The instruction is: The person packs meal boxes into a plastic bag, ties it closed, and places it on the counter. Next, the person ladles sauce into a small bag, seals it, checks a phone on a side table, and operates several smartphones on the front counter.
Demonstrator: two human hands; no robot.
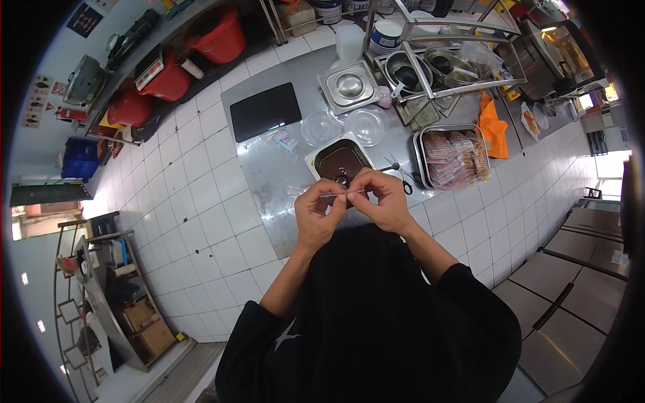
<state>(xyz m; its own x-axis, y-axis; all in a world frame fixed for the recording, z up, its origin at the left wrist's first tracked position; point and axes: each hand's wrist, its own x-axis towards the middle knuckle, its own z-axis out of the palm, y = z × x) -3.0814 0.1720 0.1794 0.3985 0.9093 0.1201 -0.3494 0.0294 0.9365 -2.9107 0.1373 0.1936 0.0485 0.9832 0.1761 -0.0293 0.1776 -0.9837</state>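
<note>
My left hand (318, 213) and my right hand (379, 201) meet fingertip to fingertip over the near edge of the steel table. Both are closed in a pinch on a thin, clear strip of plastic (330, 195), which looks like the edge of a small bag; most of it is hidden by the fingers. Just beyond them sits a steel pan of dark brown sauce (341, 160), with a ladle (391, 166) whose handle sticks out to the right. Black-handled scissors (407, 186) lie beside my right hand. Some clear plastic bags (295, 193) lie left of my left hand.
On the table (259, 168) are a black board (265, 111), clear round lids (365, 126), a lidded steel pan (349, 85) and a tray of packed skewers (453, 158). An orange cloth (494, 127) lies at the right. A metal rack (463, 87) with bowls stands behind.
</note>
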